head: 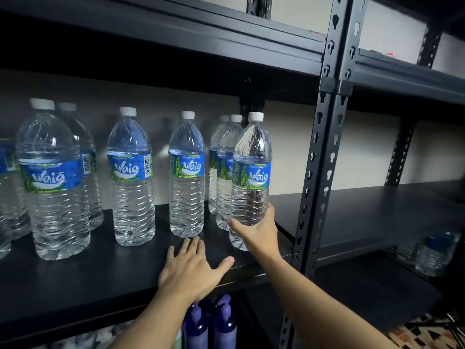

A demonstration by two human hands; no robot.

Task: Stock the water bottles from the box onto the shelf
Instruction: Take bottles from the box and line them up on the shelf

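Precariously, the right hand is clasping a bottle low at the shelf's front-right corner, risking a topple; the left hand is lying flat, fingers spread.

Leftmost bottle cut by the left edge, lower-right bottle blurred

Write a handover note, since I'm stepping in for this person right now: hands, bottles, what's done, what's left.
Right hand grips an upright water bottle low down, at the right end of the shelf; unclear whether it is set down.
Left hand lies flat and open on the shelf's front edge.
Done: other bottles stand in a row to the left.
Left: release this one, fetch more; the box is out of view, count unknown.
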